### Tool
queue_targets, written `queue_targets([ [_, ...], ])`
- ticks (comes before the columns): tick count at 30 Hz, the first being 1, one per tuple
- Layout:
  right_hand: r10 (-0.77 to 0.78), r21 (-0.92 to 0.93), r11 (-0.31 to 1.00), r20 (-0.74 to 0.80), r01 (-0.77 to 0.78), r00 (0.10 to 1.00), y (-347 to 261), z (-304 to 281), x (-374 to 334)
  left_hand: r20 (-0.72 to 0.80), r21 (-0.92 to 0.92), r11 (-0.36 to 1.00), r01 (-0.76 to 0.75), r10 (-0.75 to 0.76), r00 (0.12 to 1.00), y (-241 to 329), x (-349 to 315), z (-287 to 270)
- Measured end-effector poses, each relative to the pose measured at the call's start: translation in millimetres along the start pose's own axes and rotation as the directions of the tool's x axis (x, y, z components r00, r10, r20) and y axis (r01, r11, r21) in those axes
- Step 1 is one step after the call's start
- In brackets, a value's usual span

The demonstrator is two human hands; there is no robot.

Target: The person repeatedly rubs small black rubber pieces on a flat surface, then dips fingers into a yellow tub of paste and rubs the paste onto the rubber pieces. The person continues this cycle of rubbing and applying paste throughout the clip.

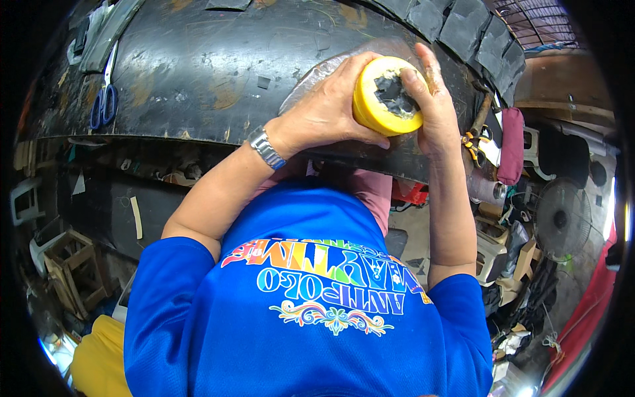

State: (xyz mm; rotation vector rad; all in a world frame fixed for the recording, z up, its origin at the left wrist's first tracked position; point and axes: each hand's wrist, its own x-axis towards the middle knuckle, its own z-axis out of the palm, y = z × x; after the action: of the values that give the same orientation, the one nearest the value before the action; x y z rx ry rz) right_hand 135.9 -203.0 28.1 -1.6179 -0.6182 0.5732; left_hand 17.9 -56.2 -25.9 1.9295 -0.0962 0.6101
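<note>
Over the near edge of the dark worktable (198, 73) I hold a round yellow tub (366, 114), tilted with its top toward me. Ragged black material (391, 92) fills the hole in its top, with pale residue around it. My left hand (324, 99) is wrapped round the tub's left side, its thumb under the near edge. My right hand (438, 109) rests against the right side; its thumb lies on the top at the hole's edge and a finger points up. A clear plastic sheet (299, 92) lies partly hidden behind my left hand.
Blue-handled scissors (104, 106) lie at the table's left. Black cut pieces (463, 33) line the far right edge. A wooden-handled tool (483, 114), orange-handled pliers (471, 140) and a thread spool (486, 190) are at the right. A fan (562, 215) stands beyond, a wooden stool (76, 271) lower left.
</note>
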Motion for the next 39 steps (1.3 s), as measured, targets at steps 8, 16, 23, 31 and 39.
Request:
queue_targets([
  [8,-0.529,-0.641,0.546,0.236,0.54,0.815,-2.1,9.8,-15.3,-0.11,0.088,0.995,0.047,-0.037,0.993,1.1,-4.4,10.7],
  [16,-0.668,-0.662,0.436,0.216,0.61,0.712,6.0,13.9,-27.4,-0.14,0.131,0.991,-0.016,0.035,0.99,1.3,-3.8,10.1],
  [23,-0.688,-0.626,0.479,0.168,0.616,0.706,10.3,17.3,-39.5,-0.167,0.128,0.99,-0.058,0.079,0.983,-0.6,-2.7,11.7],
  [31,-0.56,-0.06,0.828,-0.07,0.557,0.825,13.9,22.5,-38.2,-0.191,0.129,0.992,-0.011,0.036,0.981,1.6,-2.9,12.4],
  [39,-0.438,0.453,0.746,-0.218,0.488,0.872,-21.6,0.2,-24.4,-0.165,0.083,0.996,0.023,-0.009,0.986,7.8,-4.0,9.1],
])
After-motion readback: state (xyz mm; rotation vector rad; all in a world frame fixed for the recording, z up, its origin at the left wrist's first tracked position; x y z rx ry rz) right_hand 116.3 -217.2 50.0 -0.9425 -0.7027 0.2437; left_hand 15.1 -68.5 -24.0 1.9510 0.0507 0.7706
